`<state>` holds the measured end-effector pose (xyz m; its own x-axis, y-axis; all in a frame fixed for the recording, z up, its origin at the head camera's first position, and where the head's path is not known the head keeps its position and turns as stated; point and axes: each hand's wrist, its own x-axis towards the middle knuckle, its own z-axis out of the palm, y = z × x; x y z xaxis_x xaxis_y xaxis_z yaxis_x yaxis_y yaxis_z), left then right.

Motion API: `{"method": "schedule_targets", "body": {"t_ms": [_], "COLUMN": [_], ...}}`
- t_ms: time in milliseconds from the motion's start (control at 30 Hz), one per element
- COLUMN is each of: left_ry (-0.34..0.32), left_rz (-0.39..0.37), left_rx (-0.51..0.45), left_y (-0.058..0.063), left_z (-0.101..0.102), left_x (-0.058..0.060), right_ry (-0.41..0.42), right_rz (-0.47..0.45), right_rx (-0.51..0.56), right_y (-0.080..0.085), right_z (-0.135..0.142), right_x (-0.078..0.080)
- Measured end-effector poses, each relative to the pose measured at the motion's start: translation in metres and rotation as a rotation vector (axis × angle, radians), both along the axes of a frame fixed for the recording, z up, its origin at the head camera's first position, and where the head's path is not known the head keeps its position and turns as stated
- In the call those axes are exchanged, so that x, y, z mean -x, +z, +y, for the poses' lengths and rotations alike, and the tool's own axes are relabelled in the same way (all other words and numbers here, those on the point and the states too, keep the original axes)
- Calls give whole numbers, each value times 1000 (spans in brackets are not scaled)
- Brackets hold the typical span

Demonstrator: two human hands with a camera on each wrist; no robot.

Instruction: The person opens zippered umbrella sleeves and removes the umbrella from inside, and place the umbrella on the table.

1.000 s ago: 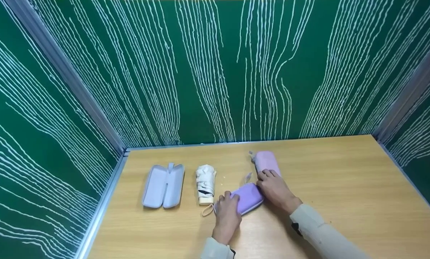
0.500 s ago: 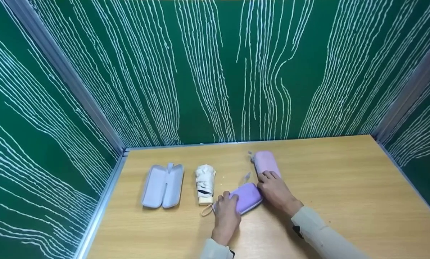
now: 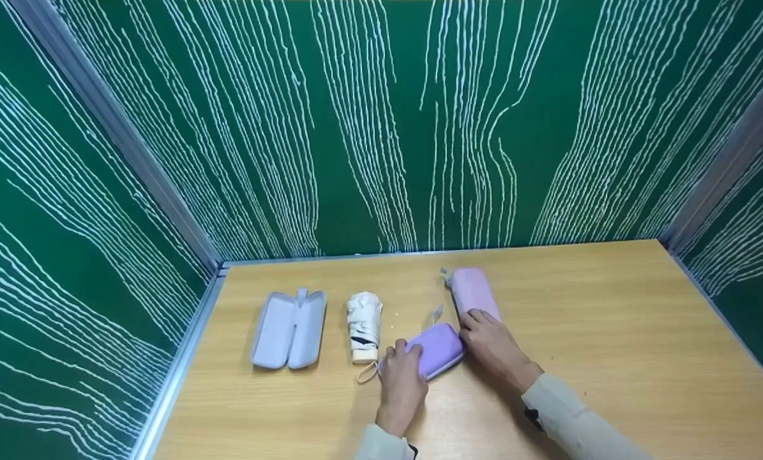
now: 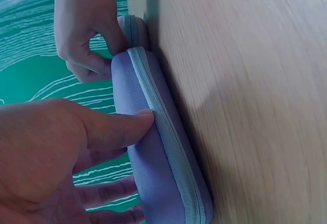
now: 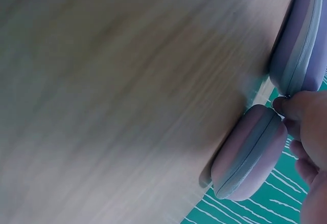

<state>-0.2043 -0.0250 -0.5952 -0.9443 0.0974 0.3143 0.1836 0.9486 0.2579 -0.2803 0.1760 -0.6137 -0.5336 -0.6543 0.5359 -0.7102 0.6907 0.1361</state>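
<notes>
A purple zippered case (image 3: 442, 350) lies at an angle on the table. My left hand (image 3: 401, 383) grips its near left end; in the left wrist view the thumb (image 4: 138, 124) presses beside the pale zipper band. My right hand (image 3: 493, 342) is at the case's right end. In the right wrist view its thumb and finger (image 5: 294, 104) pinch at the zipper's end, apparently on the zipper pull, mostly hidden. Just behind that hand lies a pink zippered case (image 3: 474, 291), partly covered by the fingers in the head view.
A folded cream umbrella (image 3: 364, 326) with a wrist loop lies left of the purple case. Farther left rests an open pale grey case (image 3: 288, 329). Green panels with white wavy lines (image 3: 368, 128) border the wooden table (image 3: 611, 319) at the back and sides.
My right hand has shifted slightly toward me and to the right, uncovering a bit more of the pink case. The left hand stays on the purple case, nearly still.
</notes>
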Motion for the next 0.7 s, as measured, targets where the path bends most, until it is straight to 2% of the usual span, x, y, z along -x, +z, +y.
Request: {"method": "schedule_targets", "body": {"t_ms": [367, 700], "left_ry": [5, 14], "left_rz": [-7, -23], "left_rx": [-3, -6], "left_y": [0, 1], "left_z": [0, 1], "left_x": [0, -1], "right_ry": [50, 32], "right_rz": [28, 43], "right_rx": [68, 53], "right_y": [-1, -2], "right_z": [0, 1], "right_x": [-4, -9]}}
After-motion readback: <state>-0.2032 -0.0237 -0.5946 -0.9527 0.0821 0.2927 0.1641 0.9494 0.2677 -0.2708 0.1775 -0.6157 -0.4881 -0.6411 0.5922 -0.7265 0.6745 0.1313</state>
